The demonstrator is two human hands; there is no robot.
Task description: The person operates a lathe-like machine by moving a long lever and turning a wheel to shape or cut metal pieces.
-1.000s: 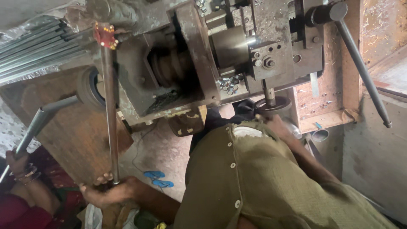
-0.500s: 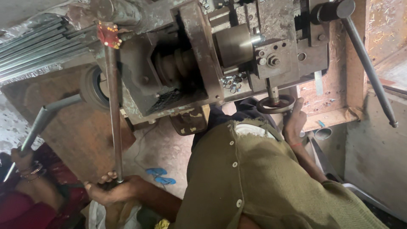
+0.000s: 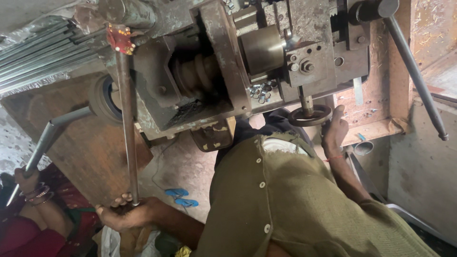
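Head view | left hand [image 3: 128, 214] clenched round long lever [image 3: 126, 123] end | right hand [image 3: 334, 131] gripped small handwheel [image 3: 310, 115] under lathe | risk: sweaty grip slipping, lever jerking, sleeve nearing the spindle [image 3: 262, 47].

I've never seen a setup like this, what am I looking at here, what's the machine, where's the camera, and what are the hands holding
The camera sits on the worker's head and looks down past their olive-green shirt at an old, rusty metalworking machine. Their left hand grips the lower end of a long metal lever, which runs up to the machine near a red tag. Their right hand rests against the rim of a small round handwheel. A heap of small metal pieces lies on the machine's ledge, and a bundle of steel rods lies at upper left. Another long handle hangs at right. At far left, a second person's hand, wearing bangles, holds a bent grey crank. Blue sandals lie on the floor.
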